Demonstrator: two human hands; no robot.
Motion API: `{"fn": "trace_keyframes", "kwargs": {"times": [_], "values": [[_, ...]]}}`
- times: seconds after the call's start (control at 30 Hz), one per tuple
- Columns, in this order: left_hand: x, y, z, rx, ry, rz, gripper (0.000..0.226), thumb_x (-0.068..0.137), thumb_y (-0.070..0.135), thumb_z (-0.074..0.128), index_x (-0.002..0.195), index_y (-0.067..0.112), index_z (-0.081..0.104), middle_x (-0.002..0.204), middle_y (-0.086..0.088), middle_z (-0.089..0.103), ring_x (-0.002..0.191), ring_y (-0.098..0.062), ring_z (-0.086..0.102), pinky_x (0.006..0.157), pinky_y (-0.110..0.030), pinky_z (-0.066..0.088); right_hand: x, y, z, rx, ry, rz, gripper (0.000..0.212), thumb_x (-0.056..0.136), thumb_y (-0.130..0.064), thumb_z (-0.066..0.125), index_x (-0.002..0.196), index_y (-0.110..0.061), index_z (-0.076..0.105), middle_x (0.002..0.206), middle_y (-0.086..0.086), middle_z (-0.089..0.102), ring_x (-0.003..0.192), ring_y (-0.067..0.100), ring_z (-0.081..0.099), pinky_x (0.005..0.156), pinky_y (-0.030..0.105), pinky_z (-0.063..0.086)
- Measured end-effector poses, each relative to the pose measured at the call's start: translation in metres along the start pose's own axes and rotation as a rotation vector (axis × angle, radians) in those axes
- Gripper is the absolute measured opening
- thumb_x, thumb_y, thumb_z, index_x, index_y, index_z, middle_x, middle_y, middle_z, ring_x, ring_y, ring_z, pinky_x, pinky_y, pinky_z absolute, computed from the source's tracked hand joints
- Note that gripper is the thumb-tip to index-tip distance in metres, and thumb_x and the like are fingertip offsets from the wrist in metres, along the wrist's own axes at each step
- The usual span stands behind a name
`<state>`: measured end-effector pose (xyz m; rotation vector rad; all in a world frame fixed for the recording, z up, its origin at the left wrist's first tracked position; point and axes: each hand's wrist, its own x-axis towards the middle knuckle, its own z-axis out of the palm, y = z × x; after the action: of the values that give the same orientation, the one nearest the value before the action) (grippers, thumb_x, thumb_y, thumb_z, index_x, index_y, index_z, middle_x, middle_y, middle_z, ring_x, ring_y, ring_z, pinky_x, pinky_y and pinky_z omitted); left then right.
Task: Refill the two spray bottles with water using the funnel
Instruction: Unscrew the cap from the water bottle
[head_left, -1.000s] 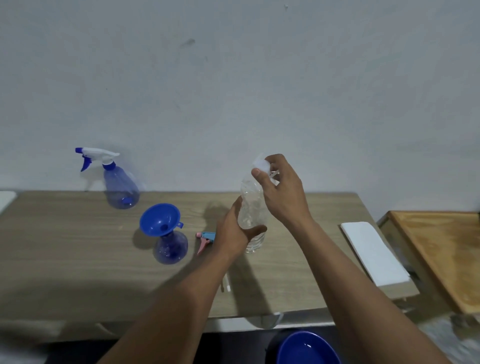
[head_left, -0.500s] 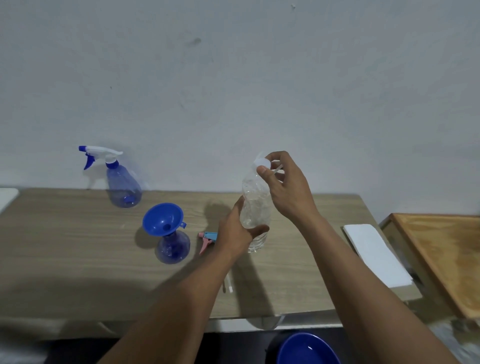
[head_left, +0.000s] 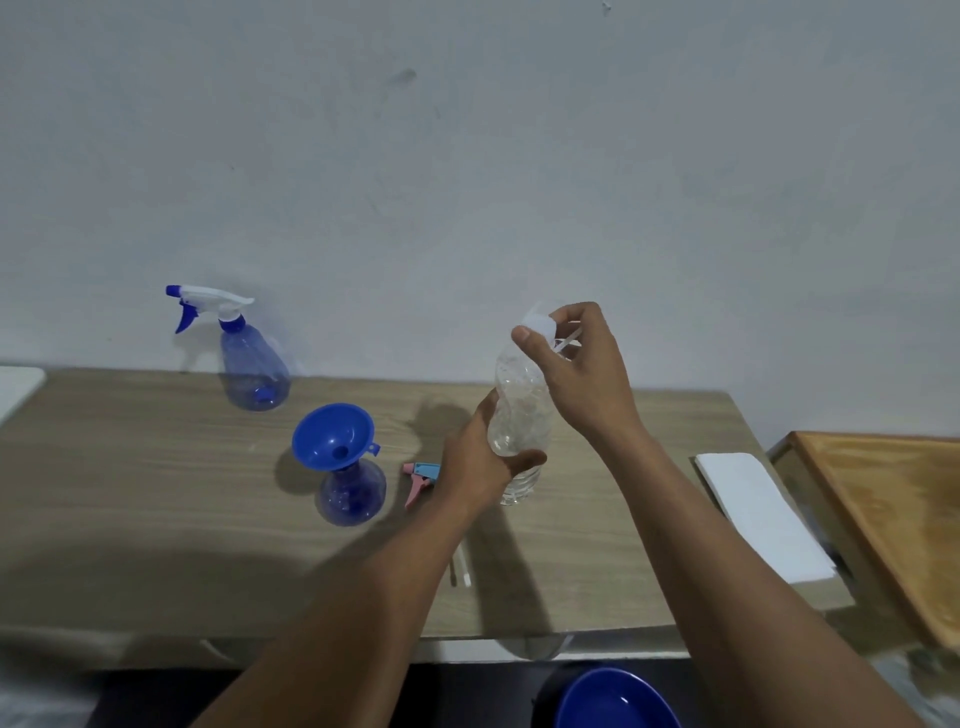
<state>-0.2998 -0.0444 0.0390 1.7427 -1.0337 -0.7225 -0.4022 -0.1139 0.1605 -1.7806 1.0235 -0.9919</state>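
Neither spray bottle looks refilled: mid-frame, the left hand (head_left: 480, 457) grips the water bottle (head_left: 519, 415) while the right hand (head_left: 582, 374) pinches its cap (head_left: 537, 325), and the funnel (head_left: 332, 434) waits in the open spray bottle (head_left: 353, 491).

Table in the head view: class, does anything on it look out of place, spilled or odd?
No spill shows. One oddity: a pink and blue spray trigger head lies loose on the table, off its bottle, which carries the blue funnel instead. The far spray bottle keeps its head.

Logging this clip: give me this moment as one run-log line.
left hand: holds water bottle | right hand: on cap | funnel: seated in open spray bottle | pour: not begun
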Motion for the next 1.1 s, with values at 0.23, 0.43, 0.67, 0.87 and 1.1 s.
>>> {"fn": "trace_keyframes", "kwargs": {"times": [0.23, 0.43, 0.67, 0.87, 1.1], "values": [[0.001, -0.001, -0.001, -0.004, 0.016, 0.006, 0.086, 0.062, 0.046, 0.093, 0.135, 0.046, 0.047, 0.121, 0.017, 0.069, 0.114, -0.01, 0.064, 0.099, -0.039, 0.054, 0.001, 0.0, 0.001, -0.004, -0.026, -0.057, 0.02, 0.096, -0.032, 0.066, 0.114, -0.022, 0.065, 0.105, -0.014, 0.066, 0.092, 0.008, 0.058, 0.083, 0.025, 0.044], [0.002, -0.002, 0.0, -0.019, -0.005, 0.001, 0.087, 0.06, 0.049, 0.091, 0.134, 0.048, 0.046, 0.12, 0.018, 0.069, 0.114, -0.01, 0.065, 0.098, -0.042, 0.055, -0.001, 0.0, -0.001, 0.014, -0.01, -0.043, 0.022, 0.091, -0.032, 0.074, 0.107, -0.021, 0.063, 0.093, -0.018, 0.063, 0.084, 0.005, 0.056, 0.08, 0.025, 0.044], [0.001, -0.001, -0.001, -0.02, -0.001, -0.004, 0.087, 0.059, 0.05, 0.092, 0.133, 0.051, 0.046, 0.119, 0.02, 0.069, 0.112, -0.008, 0.066, 0.098, -0.04, 0.056, 0.002, -0.002, -0.004, -0.005, -0.09, -0.001, 0.041, 0.09, -0.041, 0.073, 0.126, -0.031, 0.056, 0.11, -0.008, 0.062, 0.095, 0.007, 0.058, 0.086, 0.027, 0.05], [0.001, 0.001, -0.003, 0.0, -0.018, 0.004, 0.086, 0.061, 0.054, 0.088, 0.135, 0.053, 0.044, 0.118, 0.02, 0.069, 0.111, -0.009, 0.066, 0.096, -0.041, 0.057, 0.003, -0.004, -0.006, -0.044, -0.07, -0.029, 0.024, 0.093, -0.036, 0.069, 0.114, -0.027, 0.065, 0.102, -0.014, 0.066, 0.095, 0.008, 0.06, 0.088, 0.03, 0.05], [0.002, 0.006, -0.004, 0.008, -0.044, 0.036, 0.094, 0.068, 0.043, 0.09, 0.143, 0.045, 0.033, 0.135, 0.016, 0.06, 0.124, -0.015, 0.059, 0.104, -0.042, 0.051, 0.004, -0.013, -0.017, -0.283, -0.059, -0.137, 0.033, 0.094, -0.033, 0.068, 0.126, -0.027, 0.066, 0.135, -0.004, 0.049, 0.131, 0.008, 0.044, 0.097, 0.019, 0.032]]}}
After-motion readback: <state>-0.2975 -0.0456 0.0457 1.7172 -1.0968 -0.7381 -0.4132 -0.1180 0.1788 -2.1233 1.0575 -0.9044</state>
